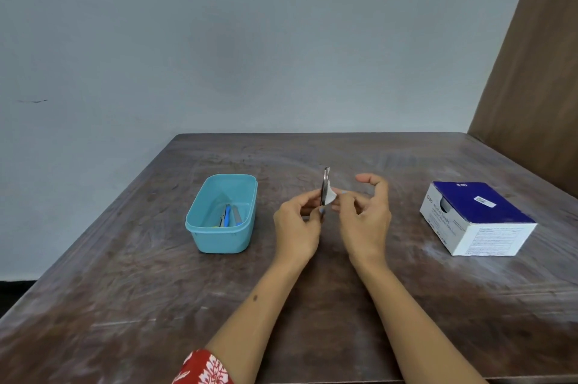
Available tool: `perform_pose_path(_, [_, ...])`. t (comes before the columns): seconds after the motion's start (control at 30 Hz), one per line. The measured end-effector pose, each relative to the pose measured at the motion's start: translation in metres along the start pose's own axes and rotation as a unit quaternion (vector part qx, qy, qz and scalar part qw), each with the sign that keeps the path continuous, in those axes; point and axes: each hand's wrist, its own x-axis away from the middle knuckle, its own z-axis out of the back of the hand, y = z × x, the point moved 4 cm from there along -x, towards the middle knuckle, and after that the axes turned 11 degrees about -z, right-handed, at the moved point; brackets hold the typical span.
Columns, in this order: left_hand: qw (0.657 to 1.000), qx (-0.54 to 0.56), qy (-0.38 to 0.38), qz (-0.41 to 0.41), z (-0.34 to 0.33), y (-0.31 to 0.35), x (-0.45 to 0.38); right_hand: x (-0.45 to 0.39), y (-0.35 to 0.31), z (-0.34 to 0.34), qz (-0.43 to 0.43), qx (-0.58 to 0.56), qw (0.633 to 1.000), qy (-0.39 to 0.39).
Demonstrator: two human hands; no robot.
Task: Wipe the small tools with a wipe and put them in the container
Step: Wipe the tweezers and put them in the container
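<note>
My left hand [297, 227] holds a small metal tool [325, 180] upright above the middle of the table. A small white wipe [330, 197] is folded against the tool's lower part, pinched by the fingers of my right hand [364, 217]. The right thumb sticks up away from the wipe. To the left stands a teal plastic container [200, 224] with several small tools [230, 216] lying inside, one with a blue handle.
A blue and white box of alcohol swabs [475, 217] sits on the right of the brown wooden table [281, 305]. A wall rises behind the table's far edge, and a brown panel stands at the far right.
</note>
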Motion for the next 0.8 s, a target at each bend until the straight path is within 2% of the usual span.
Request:
perform_pose_path(0.23, [1.0,0.025,-0.015,0.012,0.0,-0.002,0.0,-0.001,-0.001,-0.002,-0.01,-0.027,0.999,-0.041])
perform_pose_path(0.47, [0.998,0.063,-0.013,0.017,0.001,0.0,0.0,-0.002,0.001,-0.003,-0.034,-0.037,0.998,-0.047])
perform_pose_path(0.67, [0.996,0.072,-0.028,0.054,-0.001,-0.001,-0.001,-0.004,0.002,0.0,-0.049,-0.086,0.995,-0.03])
perform_pose_path(0.8, [0.993,0.105,0.005,0.06,0.003,0.0,-0.002,-0.008,0.009,-0.004,-0.06,-0.035,0.996,-0.05])
